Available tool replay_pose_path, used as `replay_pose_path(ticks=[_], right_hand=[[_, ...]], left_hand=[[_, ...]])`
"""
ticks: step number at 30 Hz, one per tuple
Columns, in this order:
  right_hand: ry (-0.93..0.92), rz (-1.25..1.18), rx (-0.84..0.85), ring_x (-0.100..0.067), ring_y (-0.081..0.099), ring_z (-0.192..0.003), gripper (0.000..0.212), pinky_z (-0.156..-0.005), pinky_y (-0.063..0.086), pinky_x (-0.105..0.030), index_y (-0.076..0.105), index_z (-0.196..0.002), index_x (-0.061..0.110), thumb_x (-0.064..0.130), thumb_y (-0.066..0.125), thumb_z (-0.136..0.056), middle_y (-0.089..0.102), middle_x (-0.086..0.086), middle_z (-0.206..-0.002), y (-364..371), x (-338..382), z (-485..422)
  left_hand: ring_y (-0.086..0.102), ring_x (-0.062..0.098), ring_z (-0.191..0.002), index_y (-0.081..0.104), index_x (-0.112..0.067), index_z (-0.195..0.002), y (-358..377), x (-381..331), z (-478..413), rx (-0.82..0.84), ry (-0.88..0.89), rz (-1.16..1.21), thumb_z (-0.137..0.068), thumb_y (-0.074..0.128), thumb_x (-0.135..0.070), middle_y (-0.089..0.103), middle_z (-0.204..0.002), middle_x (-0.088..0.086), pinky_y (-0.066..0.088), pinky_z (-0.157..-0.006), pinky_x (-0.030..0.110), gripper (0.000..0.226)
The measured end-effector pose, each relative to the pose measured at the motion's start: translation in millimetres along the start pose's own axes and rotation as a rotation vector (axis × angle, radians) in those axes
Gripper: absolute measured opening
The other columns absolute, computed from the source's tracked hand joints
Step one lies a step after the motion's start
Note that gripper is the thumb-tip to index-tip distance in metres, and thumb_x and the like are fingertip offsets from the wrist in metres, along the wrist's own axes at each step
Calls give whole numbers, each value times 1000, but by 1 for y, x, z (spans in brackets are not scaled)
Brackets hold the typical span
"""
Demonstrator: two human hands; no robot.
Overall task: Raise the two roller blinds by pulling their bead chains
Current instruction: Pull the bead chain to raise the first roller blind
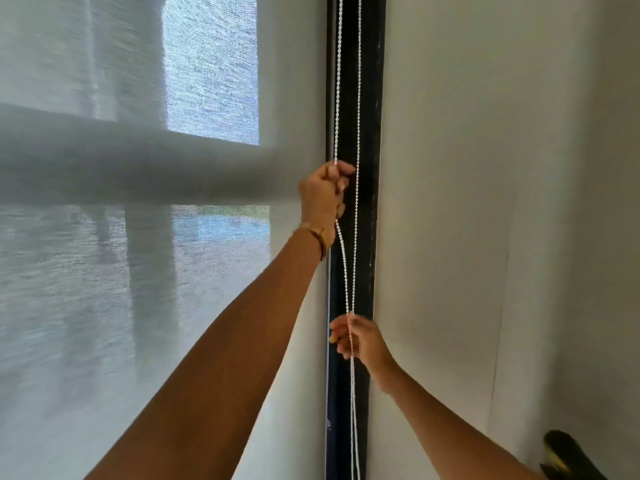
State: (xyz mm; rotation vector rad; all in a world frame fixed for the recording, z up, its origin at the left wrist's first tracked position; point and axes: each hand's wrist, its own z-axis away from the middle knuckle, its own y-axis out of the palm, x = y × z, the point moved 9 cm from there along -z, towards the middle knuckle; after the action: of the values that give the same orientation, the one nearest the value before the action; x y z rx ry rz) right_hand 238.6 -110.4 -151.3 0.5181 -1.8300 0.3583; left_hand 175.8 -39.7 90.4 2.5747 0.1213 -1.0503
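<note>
The bead chain (348, 98) hangs in two strands along the dark frame (367, 237), between the see-through blind (138, 271) and the plain blind (485, 202). Our left hand (323, 195) is shut tight on one strand, up high. Our right hand (360, 341) pinches lower down, fingers loose. We should pull straight down, one hand after the other, in slow, even pulls.

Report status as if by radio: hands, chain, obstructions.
Left hand shut on bead chain, high. Right hand lower, fingers loosely around the strands, grip unclear. Sheer roller blind still down. Nothing in the way.
</note>
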Motion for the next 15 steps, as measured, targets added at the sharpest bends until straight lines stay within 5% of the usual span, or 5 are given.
replay_pose_path(ticks=[6,15], right_hand=[[-160,2,5,-21,65,-99,55,-87,52,-35,63,-108,21,52,18,-98,68,-3,-107,-4,114,-43],[-453,-245,-220,-15,59,-61,32,-53,51,-24,59,-111,-1,22,40,-100,63,-6,-80,15,284,-76]], left_hand=[[35,2,-35,60,-13,-74,-36,51,36,-51,-49,-110,-99,32,-13,44,-57,-3,30,-36,14,38],[33,6,-41,63,-17,-70,-54,135,96,-9,-193,-208,-99,38,-15,49,-47,-12,29,-38,13,38]])
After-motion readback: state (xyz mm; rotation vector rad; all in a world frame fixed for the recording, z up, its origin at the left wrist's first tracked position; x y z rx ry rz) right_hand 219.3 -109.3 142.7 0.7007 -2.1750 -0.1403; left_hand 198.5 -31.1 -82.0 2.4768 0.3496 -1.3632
